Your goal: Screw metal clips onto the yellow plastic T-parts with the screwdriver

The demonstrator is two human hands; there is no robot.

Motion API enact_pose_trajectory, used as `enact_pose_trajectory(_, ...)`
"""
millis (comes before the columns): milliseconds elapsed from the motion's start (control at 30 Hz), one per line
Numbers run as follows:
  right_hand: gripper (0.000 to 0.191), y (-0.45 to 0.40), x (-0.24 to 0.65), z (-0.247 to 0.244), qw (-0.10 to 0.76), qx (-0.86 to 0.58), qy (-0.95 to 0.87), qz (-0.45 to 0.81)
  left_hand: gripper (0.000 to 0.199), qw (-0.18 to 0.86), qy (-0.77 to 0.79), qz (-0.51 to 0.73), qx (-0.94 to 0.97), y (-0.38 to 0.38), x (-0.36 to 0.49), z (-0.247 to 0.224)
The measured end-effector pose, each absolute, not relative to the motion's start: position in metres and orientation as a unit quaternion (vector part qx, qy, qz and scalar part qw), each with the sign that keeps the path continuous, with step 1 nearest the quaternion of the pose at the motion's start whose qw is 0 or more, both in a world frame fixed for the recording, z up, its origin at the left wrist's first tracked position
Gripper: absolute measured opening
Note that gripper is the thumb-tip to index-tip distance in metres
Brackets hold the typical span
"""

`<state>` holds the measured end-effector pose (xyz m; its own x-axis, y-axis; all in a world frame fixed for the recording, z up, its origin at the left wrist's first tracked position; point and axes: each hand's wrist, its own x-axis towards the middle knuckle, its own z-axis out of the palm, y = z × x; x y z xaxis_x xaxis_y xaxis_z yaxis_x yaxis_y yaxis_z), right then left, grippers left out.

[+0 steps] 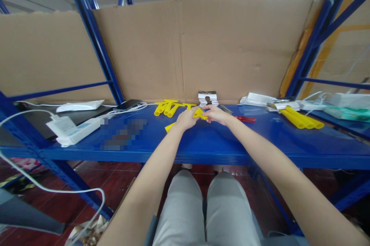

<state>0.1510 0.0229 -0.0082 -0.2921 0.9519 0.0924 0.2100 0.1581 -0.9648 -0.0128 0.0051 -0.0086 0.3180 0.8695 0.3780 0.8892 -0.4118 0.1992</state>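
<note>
Near the middle of the blue shelf, my left hand (pixel 187 118) and my right hand (pixel 216 115) meet around a yellow plastic piece (pixel 199 113). The fingers of both hands are closed on it, and they cover part of its shape. Part of another yellow piece (pixel 169 127) shows beside my left wrist, the rest hidden by the arm. Just behind my left hand lie several yellow T-shaped pieces (pixel 170 107). A stack of small printed black-and-white leaflets (pixel 207 97) sits behind my hands. To the right of my right hand lies a red-handled tool (pixel 245 119).
Several yellow tubes (pixel 300 118) lie at the right beside white packets (pixel 257 99). On the left are a white power strip (pixel 81 130) with a plugged-in charger (pixel 61 125), cables and a dark phone (pixel 128 104). Cardboard (pixel 231 45) closes the back between blue posts.
</note>
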Motion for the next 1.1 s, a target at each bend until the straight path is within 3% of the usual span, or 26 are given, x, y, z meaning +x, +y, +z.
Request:
enact_pose_trajectory(167, 0.041, 0.023, 0.154, -0.004, 0.429, -0.452, -0.601, 0.501, 0.058, 0.036, -0.531, -0.194, -0.824, 0.002, -0.012, -0.009)
enact_pose_trajectory(500, 0.046, 0.027, 0.161, -0.001, 0.444, -0.448, -0.6, 0.493, 0.05, 0.027, -0.498, -0.198, -0.844, 0.001, -0.013, -0.006)
enact_pose_trajectory(1100, 0.025, 0.028, 0.161, -0.004, 0.434, -0.449, -0.576, 0.527, 0.048, 0.043, -0.479, -0.191, -0.856, 0.003, -0.014, -0.007)
